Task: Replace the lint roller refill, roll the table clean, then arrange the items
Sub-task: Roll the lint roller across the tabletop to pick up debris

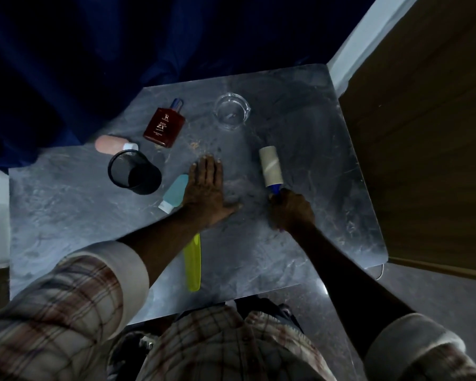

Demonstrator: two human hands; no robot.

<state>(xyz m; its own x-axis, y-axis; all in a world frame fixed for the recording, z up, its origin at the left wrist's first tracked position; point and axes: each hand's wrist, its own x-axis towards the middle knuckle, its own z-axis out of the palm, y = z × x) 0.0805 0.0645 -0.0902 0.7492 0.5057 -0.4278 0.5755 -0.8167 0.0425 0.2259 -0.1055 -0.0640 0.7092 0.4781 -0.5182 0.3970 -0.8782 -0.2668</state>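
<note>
right hand [293, 209]: fist around lint roller [270, 167] handle, roll lying on bench [327, 215] to pick up crumbs | left hand [206, 188]: spread flat, bracing beside blue tube [173, 192]

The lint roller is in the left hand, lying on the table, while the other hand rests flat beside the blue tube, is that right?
Not quite. The head view shows the lint roller held by the right hand; the left hand rests flat on the table beside the blue tube.

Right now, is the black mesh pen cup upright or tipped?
Upright: the black mesh pen cup stands on its base, open rim facing up. Nothing visible inside.
</note>
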